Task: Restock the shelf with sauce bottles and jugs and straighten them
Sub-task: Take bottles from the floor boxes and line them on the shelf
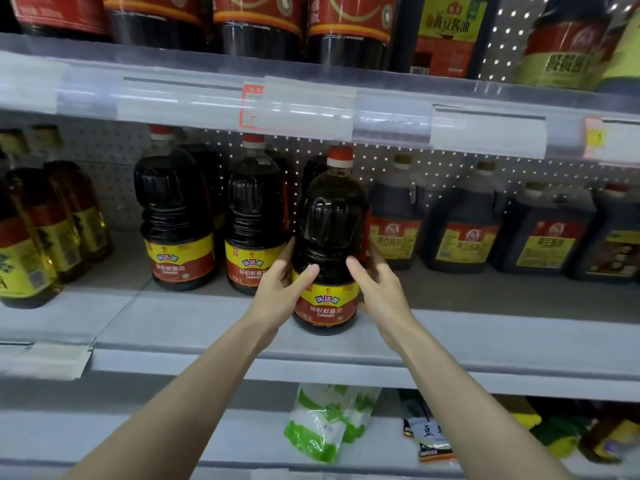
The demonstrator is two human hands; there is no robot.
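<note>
the sauce bottle (pixel 329 244), dark with a red cap and a yellow and red label, stands upright in the middle of the frame, its base on the grey shelf (pixel 207 327) close to the front edge. the left hand (pixel 280 289) holds its lower body from the left side of the frame and the right hand (pixel 381 289) from the right; the fingers (pixel 308 271) of both hands curl round the bottle just above and beside the label, thumbs on the near face, the other fingers mostly hidden behind it. both bare forearms reach up from the bottom of the frame. just left of the held bottle, set further back on the same shelf, stand two matching bottles (pixel 176 216) with the same label, more dark bottles lined up behind them. to the right, near the pegboard back wall (pixel 381 168), is a row of squarer dark jugs (pixel 460 230) with handles and red and yellow labels. at the left edge of the frame stand yellow-labelled bottles (pixel 52 230) of a paler, golden liquid. a clear price rail (pixel 311 105) with white tags runs across the upper part of the frame, and above it the bottoms of large dark bottles (pixel 256 22) show on the upper shelf. on the lower shelf, bottom centre, lies a green and white bag (pixel 322 420) beside other small packets (pixel 429 438).
</note>
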